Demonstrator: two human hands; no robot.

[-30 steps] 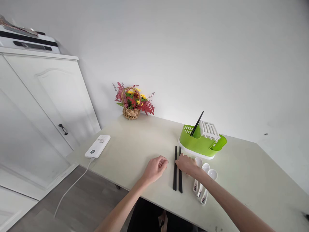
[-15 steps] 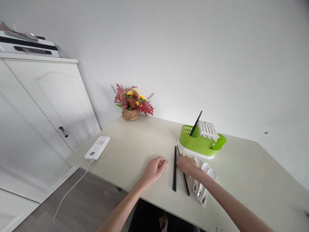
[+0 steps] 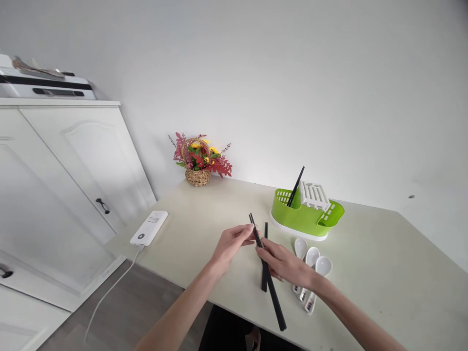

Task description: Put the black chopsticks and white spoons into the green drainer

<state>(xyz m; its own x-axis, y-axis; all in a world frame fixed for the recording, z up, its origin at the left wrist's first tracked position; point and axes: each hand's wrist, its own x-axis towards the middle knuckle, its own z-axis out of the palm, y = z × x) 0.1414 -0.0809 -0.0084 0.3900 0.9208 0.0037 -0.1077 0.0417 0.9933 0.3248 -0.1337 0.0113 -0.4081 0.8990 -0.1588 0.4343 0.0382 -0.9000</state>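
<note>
Chopstick (image 3: 272, 292), black, lifted off the surface (image 3: 365, 273) and held slanting: upper tip near the left hand (image 3: 231, 242), lower end reaching out past the near edge of the surface. Right hand (image 3: 281, 262) has its fingers (image 3: 263, 253) clamped on the stick about a third of the way down. Left-hand fingers pinched together at the upper tip; whether they actually grip it or only touch it I cannot tell.

Second black chopstick (image 3: 264, 261) lies flat on the surface just beneath, partly covered by the right hand. Three white spoons (image 3: 310, 265) lie side by side just right of that hand, bowls pointing away, handles toward the near edge; the handle ends carry dark markings too small to read.

Green drainer (image 3: 305, 214) sits on a white tray behind the spoons, near the wall. One black chopstick (image 3: 295, 187) stands tilted in its slotted left compartment. White grid insert (image 3: 315, 194) fills the middle; nothing visible in the right-hand compartment, interior partly hidden by the rim.

Woven basket (image 3: 198, 174) of red and yellow flowers at the far left corner. White power bank (image 3: 149, 227) at the left edge, cable (image 3: 109, 292) dropping to the floor. White cabinet (image 3: 73, 170) left, a machine (image 3: 44, 85) on top cut off by the frame.
</note>
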